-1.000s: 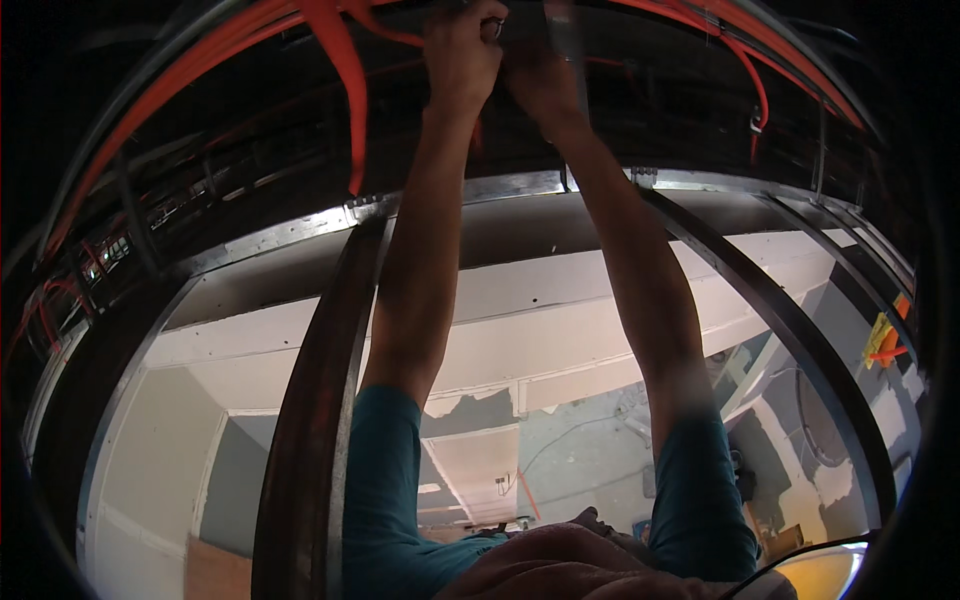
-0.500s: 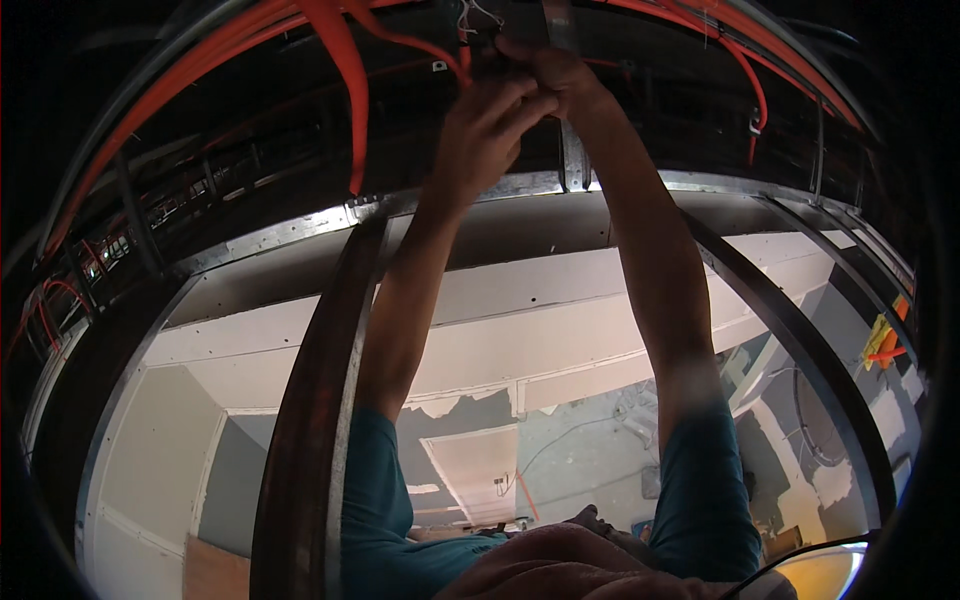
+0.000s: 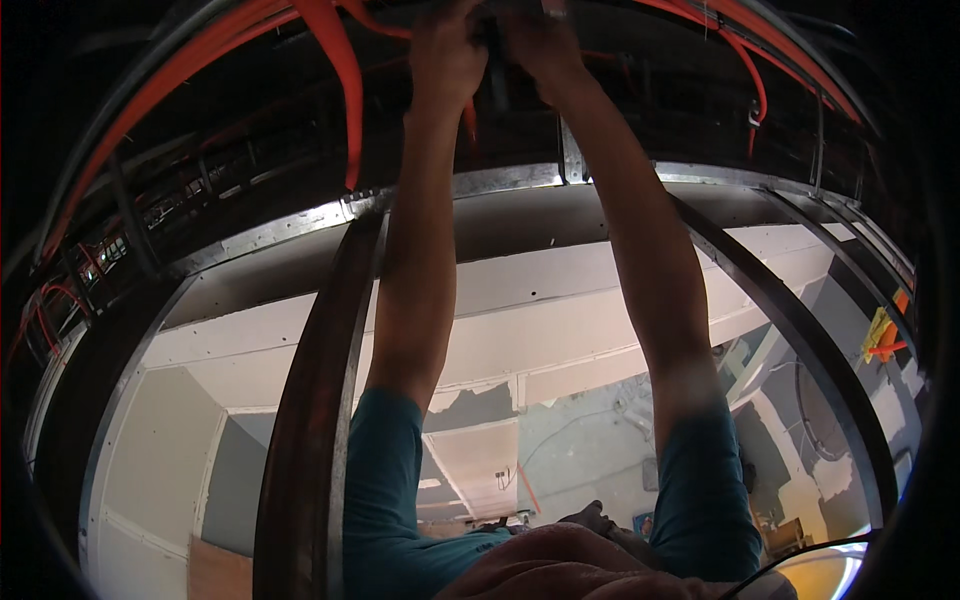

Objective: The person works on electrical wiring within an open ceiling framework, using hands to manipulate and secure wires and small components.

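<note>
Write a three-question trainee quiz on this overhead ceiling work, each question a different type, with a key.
1. True or false: both hands, the left hand and the right hand, are raised overhead among the orange conduits.
2. Multiple choice: the metal ceiling track that the forearms cross is A) wooden, B) silver metal, C) painted green.
3. Fill in: the sleeves on both arms are ____ in colour.

Key: 1 true; 2 B; 3 teal. What the hands grip is too dark to tell.
</note>
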